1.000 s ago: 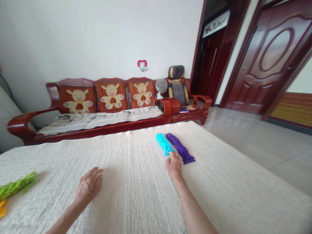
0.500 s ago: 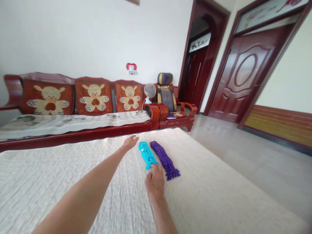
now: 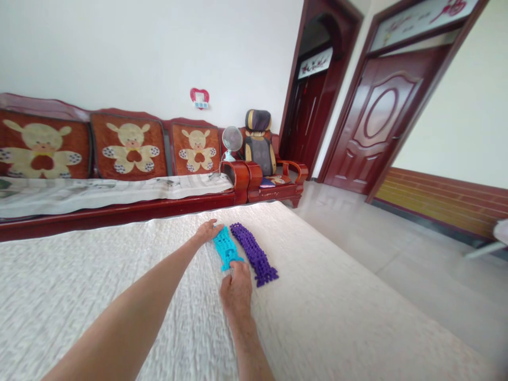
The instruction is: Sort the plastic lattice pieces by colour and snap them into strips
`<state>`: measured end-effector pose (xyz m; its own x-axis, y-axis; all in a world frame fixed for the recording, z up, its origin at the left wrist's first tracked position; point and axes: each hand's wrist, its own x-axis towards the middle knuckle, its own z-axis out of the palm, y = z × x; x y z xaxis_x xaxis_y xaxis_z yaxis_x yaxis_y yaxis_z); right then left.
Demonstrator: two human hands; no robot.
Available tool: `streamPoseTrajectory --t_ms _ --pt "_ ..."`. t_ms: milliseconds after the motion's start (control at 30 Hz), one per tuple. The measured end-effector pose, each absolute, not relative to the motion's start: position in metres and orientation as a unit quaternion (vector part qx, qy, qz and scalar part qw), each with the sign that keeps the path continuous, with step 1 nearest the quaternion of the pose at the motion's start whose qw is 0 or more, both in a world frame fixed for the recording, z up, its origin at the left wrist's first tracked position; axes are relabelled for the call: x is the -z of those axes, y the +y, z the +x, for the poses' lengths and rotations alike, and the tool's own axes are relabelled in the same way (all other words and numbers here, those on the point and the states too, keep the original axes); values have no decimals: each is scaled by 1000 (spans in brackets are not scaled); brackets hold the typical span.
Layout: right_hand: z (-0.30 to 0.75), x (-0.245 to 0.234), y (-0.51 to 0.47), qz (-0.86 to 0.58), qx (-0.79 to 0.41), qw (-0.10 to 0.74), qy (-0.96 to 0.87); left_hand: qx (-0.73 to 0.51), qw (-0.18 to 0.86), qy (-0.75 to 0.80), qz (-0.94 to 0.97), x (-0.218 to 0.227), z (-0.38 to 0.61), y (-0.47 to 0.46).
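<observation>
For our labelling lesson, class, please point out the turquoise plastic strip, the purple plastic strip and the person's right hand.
turquoise plastic strip (image 3: 226,247): head view, on the middle of the strip.
purple plastic strip (image 3: 251,253): head view, on the middle of the strip.
right hand (image 3: 237,292): head view, on the back of the hand.

- Two hands showed: one left hand (image 3: 206,231), one right hand (image 3: 237,293)
- Two strips lay there: one blue strip (image 3: 226,247), one purple strip (image 3: 252,254)
- Three sofa cushions (image 3: 129,148) showed
- One fan (image 3: 232,140) stood there
- Two doors (image 3: 381,114) showed

Red wooden sofa (image 3: 119,212) with animal-patterned cushions (image 3: 129,148) against a white wall (image 3: 119,47), a panelled maroon door (image 3: 375,121), pale tile floor (image 3: 397,254)
</observation>
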<state>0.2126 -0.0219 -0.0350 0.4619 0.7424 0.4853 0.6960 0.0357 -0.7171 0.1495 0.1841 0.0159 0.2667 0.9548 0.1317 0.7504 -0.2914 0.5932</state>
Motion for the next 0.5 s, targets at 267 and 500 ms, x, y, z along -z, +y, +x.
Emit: streamPoseTrajectory --t_ms 267,500 --pt "212 34 -19 -700 6 501 -510 -272 259 535 757 -18 158 182" --pt "212 29 -20 -709 7 489 -507 -328 359 476 733 -11 155 178"
